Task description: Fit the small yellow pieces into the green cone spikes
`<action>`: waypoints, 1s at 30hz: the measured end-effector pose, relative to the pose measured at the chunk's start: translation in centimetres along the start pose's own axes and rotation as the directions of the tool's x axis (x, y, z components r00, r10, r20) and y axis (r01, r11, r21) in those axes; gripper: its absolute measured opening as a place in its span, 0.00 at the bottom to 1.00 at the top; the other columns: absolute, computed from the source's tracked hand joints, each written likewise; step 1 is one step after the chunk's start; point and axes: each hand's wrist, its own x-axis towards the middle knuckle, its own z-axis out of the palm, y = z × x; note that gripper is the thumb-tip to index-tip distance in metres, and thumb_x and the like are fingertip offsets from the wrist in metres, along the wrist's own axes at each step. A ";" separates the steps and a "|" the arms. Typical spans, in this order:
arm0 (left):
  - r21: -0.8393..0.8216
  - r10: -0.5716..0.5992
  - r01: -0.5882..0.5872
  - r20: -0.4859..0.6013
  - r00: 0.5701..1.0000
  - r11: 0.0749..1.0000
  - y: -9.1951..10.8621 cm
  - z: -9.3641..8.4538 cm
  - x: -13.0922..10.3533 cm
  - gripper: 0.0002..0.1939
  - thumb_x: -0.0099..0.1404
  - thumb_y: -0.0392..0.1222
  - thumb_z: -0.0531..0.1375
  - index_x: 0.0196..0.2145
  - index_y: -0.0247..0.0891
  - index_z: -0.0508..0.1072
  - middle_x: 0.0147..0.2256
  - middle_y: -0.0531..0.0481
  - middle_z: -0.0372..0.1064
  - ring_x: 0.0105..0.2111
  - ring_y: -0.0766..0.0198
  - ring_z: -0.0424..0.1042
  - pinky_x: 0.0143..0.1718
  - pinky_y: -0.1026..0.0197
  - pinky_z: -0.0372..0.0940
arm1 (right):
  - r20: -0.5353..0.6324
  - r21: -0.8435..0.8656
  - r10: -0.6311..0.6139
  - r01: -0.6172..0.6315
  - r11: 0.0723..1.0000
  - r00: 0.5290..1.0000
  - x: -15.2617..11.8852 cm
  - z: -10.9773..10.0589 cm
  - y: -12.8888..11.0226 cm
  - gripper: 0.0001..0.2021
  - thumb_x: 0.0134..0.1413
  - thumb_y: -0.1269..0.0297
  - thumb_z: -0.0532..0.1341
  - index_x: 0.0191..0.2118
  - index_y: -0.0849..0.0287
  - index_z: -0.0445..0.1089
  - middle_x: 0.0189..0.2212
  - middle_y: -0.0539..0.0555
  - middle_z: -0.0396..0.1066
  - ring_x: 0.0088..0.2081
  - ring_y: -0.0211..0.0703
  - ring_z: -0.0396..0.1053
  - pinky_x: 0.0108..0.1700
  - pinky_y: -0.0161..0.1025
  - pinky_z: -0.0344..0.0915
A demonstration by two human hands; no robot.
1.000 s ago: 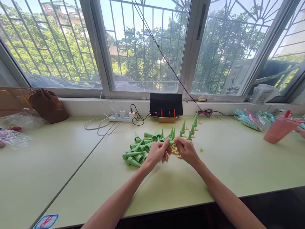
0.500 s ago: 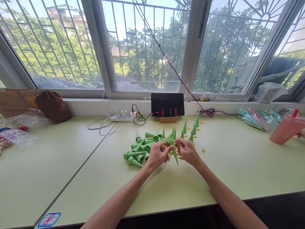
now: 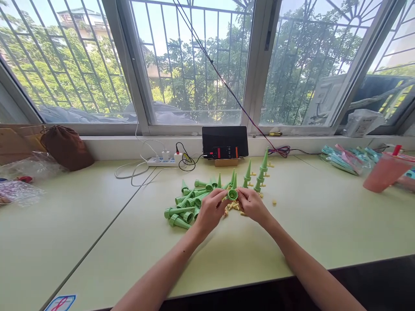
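My left hand (image 3: pixel 209 211) is closed around a green plastic plant-watering spike (image 3: pixel 232 195), whose open round end faces me. My right hand (image 3: pixel 254 205) is pinched at the right side of that spike's rim; what lies between its fingertips is hidden. Left of my hands lies a heap of green spikes (image 3: pixel 181 212). Just beyond the hands, small yellow valves (image 3: pixel 231 206) are scattered on the table. At the right, stacked green spikes (image 3: pixel 261 177) stand upright with yellow valves sticking out of their sides.
A single yellow piece (image 3: pixel 274 202) lies right of my hands. Behind stand a black tablet (image 3: pixel 224 138) and a power strip (image 3: pixel 162 161) with cables. A pink cup (image 3: pixel 385 172) and plastic packets (image 3: pixel 340 160) are at the right. A brown drawstring bag (image 3: pixel 68 149) sits at the left.
The held spike has turned: earlier its tip pointed down toward me, now its open end faces me. My view has shifted slightly to the right.
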 end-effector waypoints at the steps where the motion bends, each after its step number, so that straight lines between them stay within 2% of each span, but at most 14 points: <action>1: 0.009 0.008 -0.008 -0.003 1.000 1.000 0.1 -0.1 0.1 0.10 0.67 0.40 0.55 0.43 0.43 0.75 0.40 0.48 0.71 0.25 0.71 0.66 0.27 0.67 0.63 | -0.014 0.011 -0.006 0.006 1.000 1.000 0.0 0.0 0.0 0.19 0.64 0.54 0.49 0.22 0.56 0.53 0.15 0.46 0.53 0.19 0.35 0.51 0.22 0.35 0.48; 5: -0.010 -0.050 0.049 -0.054 0.997 0.999 0.5 -0.1 0.4 0.11 0.65 0.43 0.57 0.44 0.41 0.74 0.43 0.46 0.70 0.22 0.73 0.65 0.25 0.67 0.63 | -0.121 -0.022 -0.057 0.054 0.998 0.991 -0.1 0.0 0.0 0.19 0.64 0.54 0.48 0.24 0.57 0.54 0.17 0.46 0.53 0.21 0.36 0.51 0.24 0.35 0.49; 8: -0.153 -0.238 0.227 -0.060 0.969 0.962 0.7 0.2 0.6 0.14 0.64 0.51 0.57 0.36 0.37 0.74 0.32 0.49 0.72 0.17 0.72 0.64 0.18 0.67 0.60 | -0.185 -0.105 -0.100 0.082 0.991 0.978 -0.2 -0.3 0.0 0.18 0.65 0.55 0.48 0.25 0.57 0.55 0.18 0.46 0.53 0.22 0.36 0.51 0.25 0.34 0.49; 10: -0.321 -0.393 0.383 0.036 0.919 0.866 0.9 0.4 0.7 0.22 0.64 0.58 0.54 0.28 0.35 0.72 0.21 0.51 0.69 0.13 0.70 0.63 0.14 0.67 0.57 | -0.189 -0.150 -0.124 0.096 0.984 0.974 -0.3 -0.4 -0.1 0.17 0.65 0.55 0.47 0.25 0.57 0.55 0.18 0.46 0.53 0.22 0.36 0.51 0.26 0.34 0.49; 12: -0.461 -0.479 0.512 0.198 0.855 0.725 1.0 0.5 0.9 0.29 0.63 0.64 0.51 0.22 0.34 0.69 0.15 0.51 0.66 0.11 0.69 0.62 0.12 0.67 0.56 | -0.160 -0.185 -0.155 0.124 0.975 0.975 -0.3 -0.4 -0.3 0.17 0.65 0.57 0.47 0.25 0.57 0.55 0.18 0.46 0.53 0.22 0.35 0.50 0.26 0.34 0.49; 14: -0.520 -0.489 0.587 0.329 0.808 0.620 1.3 0.4 1.0 0.32 0.62 0.67 0.50 0.20 0.33 0.68 0.14 0.49 0.66 0.10 0.69 0.62 0.12 0.67 0.57 | -0.124 -0.200 -0.183 0.156 0.967 0.975 -0.4 -0.3 -0.6 0.17 0.65 0.58 0.47 0.25 0.57 0.54 0.19 0.46 0.52 0.22 0.35 0.49 0.27 0.34 0.49; 16: -0.530 -0.473 0.613 0.390 0.790 0.586 1.5 0.3 1.1 0.32 0.61 0.67 0.51 0.20 0.33 0.67 0.14 0.48 0.67 0.10 0.69 0.62 0.13 0.67 0.57 | -0.100 -0.196 -0.197 0.175 0.965 0.975 -0.5 -0.2 -0.8 0.17 0.65 0.59 0.47 0.24 0.57 0.52 0.19 0.46 0.52 0.22 0.35 0.49 0.27 0.34 0.49; 19: -0.522 -0.451 0.604 0.403 0.797 0.602 1.6 0.0 1.0 0.31 0.61 0.66 0.51 0.21 0.33 0.67 0.14 0.47 0.68 0.10 0.70 0.62 0.14 0.68 0.57 | -0.090 -0.166 -0.182 0.166 0.972 0.979 -0.5 0.0 -0.9 0.17 0.65 0.59 0.47 0.24 0.57 0.50 0.18 0.45 0.51 0.22 0.35 0.48 0.27 0.34 0.49; 22: -0.496 -0.418 0.565 0.384 0.823 0.659 1.5 -0.1 0.8 0.28 0.62 0.64 0.52 0.23 0.33 0.66 0.14 0.49 0.68 0.11 0.70 0.62 0.15 0.68 0.57 | -0.084 -0.138 -0.138 0.125 0.983 0.987 -0.5 0.1 -0.8 0.17 0.64 0.58 0.47 0.23 0.56 0.49 0.17 0.45 0.50 0.21 0.35 0.48 0.26 0.34 0.49; 28: -0.348 -0.334 0.419 0.279 0.900 0.838 0.7 0.2 0.3 0.20 0.63 0.56 0.57 0.24 0.37 0.63 0.16 0.55 0.63 0.14 0.69 0.65 0.15 0.68 0.56 | -0.080 -0.137 -0.083 0.072 0.988 0.993 -0.4 0.0 -0.5 0.18 0.63 0.57 0.48 0.23 0.57 0.50 0.17 0.45 0.51 0.21 0.35 0.49 0.24 0.34 0.48; 30: -0.263 -0.288 0.343 0.227 0.930 0.902 0.5 0.3 0.1 0.18 0.63 0.53 0.58 0.24 0.37 0.63 0.20 0.55 0.64 0.15 0.70 0.65 0.16 0.68 0.57 | -0.080 -0.159 -0.090 0.077 0.984 0.993 -0.3 -0.1 -0.5 0.18 0.62 0.58 0.49 0.22 0.57 0.50 0.17 0.46 0.52 0.21 0.35 0.50 0.25 0.35 0.47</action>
